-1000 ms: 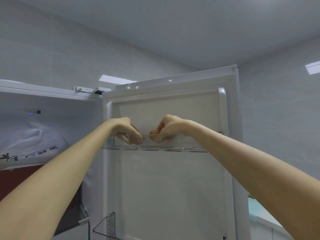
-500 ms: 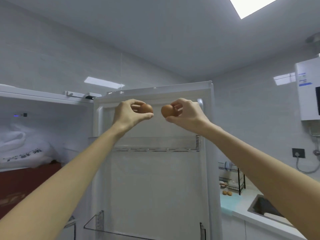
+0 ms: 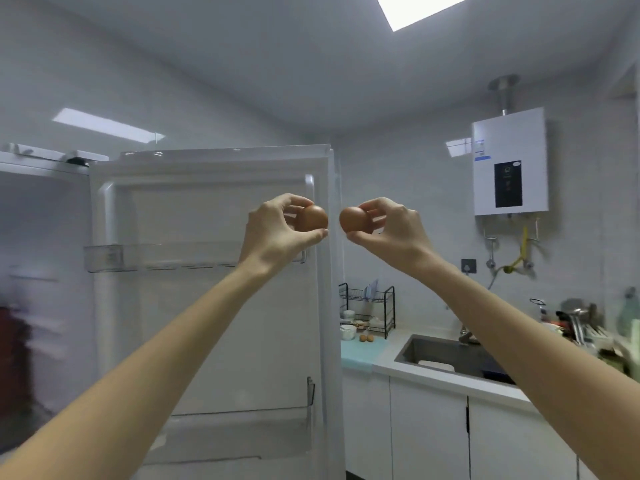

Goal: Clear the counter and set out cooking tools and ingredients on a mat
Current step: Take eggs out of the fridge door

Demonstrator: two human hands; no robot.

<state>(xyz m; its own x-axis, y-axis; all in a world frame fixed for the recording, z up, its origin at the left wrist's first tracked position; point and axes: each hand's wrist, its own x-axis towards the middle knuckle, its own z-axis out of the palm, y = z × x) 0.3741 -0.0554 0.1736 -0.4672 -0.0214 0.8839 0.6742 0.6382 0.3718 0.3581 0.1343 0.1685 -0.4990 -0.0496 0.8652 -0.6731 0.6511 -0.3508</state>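
My left hand pinches a brown egg between thumb and fingers, held up in front of the open fridge door. My right hand pinches a second brown egg just to the right of the first, the two eggs a small gap apart. Far below, a light green mat lies on the counter beside the fridge, with two more eggs on it.
A clear door shelf crosses the fridge door behind my left wrist. A black dish rack and a white bowl stand behind the mat. A sink lies right of it, cluttered utensils at far right, a water heater on the wall.
Both hands lifted an egg each out of the door shelf and have swung right, away from the fridge door. My view has turned right, showing the counter and sink.
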